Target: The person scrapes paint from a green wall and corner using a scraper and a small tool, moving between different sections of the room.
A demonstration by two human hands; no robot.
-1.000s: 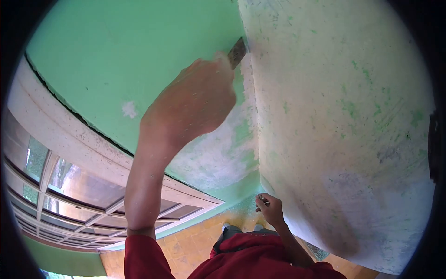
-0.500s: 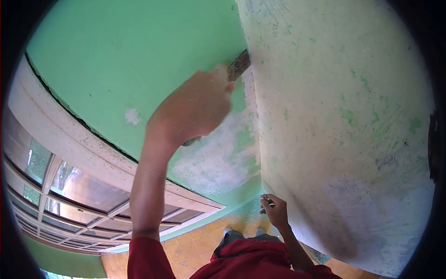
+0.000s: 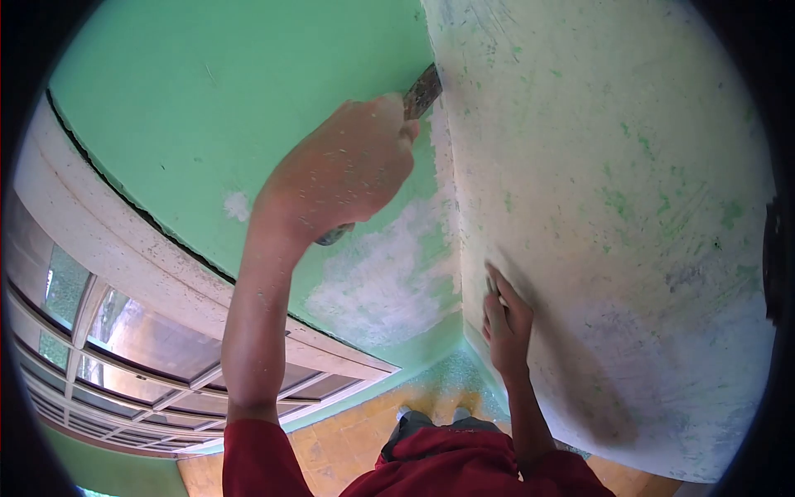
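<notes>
My left hand is wrapped round a scraper. Its dark, worn blade meets the corner between the green wall and the pale wall. The butt of the handle shows below the hand; the palm hides the rest. Pale flecks appear over the hand and forearm. Along the corner, beneath the blade, a whitish bare patch breaks the green paint. Lower right, my right hand is closed, fingertips at the pale wall's surface. Between its fingers is a small, thin, pale object too small to name.
A pale window frame with gridded panes curves along the left. Below are my feet on an orange-tan tiled floor. A dark object sits at the far right edge of the pale wall.
My left hand and the scraper have shifted slightly up along the corner. My right hand has risen from low near the corner to the pale wall.
</notes>
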